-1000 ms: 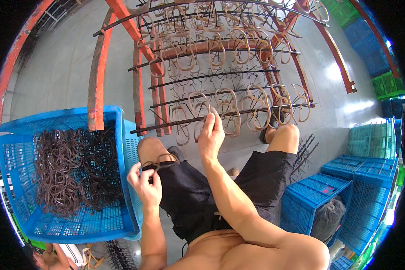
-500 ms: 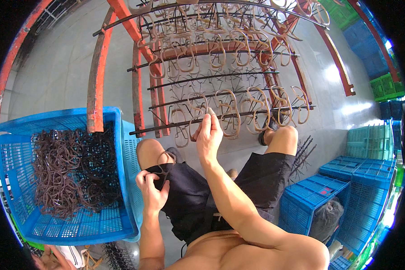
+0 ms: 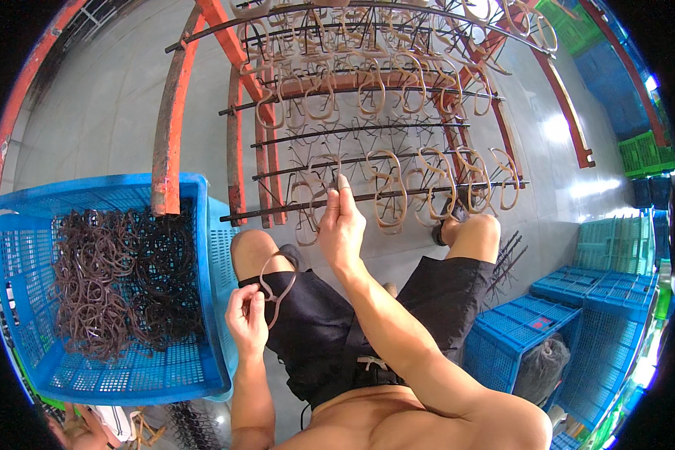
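My left hand (image 3: 247, 319) is closed on a thin brown figure-eight loop (image 3: 281, 282), pinched between thumb and fingers above my left knee. Ahead, my right hand (image 3: 343, 229) reaches up to the nearest dark bar (image 3: 420, 192) of a rack. Its fingers are pressed together on a tan loop (image 3: 324, 158) at that bar; the exact grip is partly hidden by the fingers. To the right along the same bar hang several similar tan loops (image 3: 387, 189). At left, a blue crate (image 3: 216, 300) holds a heap of brown loops (image 3: 94, 292) beside darker ones (image 3: 165, 277).
The orange rack frame (image 3: 174, 127) rises in front, with more bars of loops and short hooks farther back. Blue crates (image 3: 510, 330) stand at right, one with a dark bag (image 3: 541, 367). Spiky dark rods (image 3: 508, 262) lie near my right leg. Another person (image 3: 90, 427) shows at lower left.
The loop in my left hand has turned more upright and spread into clearer view. My right hand has shifted slightly left and up along the bar.
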Demonstrator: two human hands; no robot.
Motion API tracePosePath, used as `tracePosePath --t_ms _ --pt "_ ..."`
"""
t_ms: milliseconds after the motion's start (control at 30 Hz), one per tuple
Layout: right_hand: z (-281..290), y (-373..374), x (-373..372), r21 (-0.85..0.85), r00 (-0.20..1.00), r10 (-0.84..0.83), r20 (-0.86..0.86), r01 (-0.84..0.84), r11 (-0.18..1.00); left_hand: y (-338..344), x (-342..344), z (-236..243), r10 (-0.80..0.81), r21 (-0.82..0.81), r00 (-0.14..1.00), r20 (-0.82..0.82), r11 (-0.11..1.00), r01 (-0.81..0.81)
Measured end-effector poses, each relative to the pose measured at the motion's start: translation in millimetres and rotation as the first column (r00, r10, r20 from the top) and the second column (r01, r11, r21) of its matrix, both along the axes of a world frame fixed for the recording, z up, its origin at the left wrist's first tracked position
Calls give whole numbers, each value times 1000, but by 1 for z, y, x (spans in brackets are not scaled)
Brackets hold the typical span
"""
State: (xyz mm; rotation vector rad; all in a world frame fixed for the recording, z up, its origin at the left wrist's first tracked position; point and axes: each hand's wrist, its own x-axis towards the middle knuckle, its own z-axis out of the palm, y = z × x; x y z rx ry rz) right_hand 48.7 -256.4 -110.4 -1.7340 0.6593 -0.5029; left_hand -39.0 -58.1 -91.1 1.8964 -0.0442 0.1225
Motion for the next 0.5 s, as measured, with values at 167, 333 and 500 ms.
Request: tracePosePath --t_ms 167,333,500 --pt "-3 -11 -7 -175 999 8 -40 -15 984 -14 11 13 -19 -12 998 -53 1000 18" --pt "-2 -13 -9 26 997 59 -59 -58 998 -29 21 25 -95 -118 993 -70 989 87" --pt "40 -20 -41 -354 963 176 -206 -241 904 -25 34 46 -260 -199 958 -118 952 233"
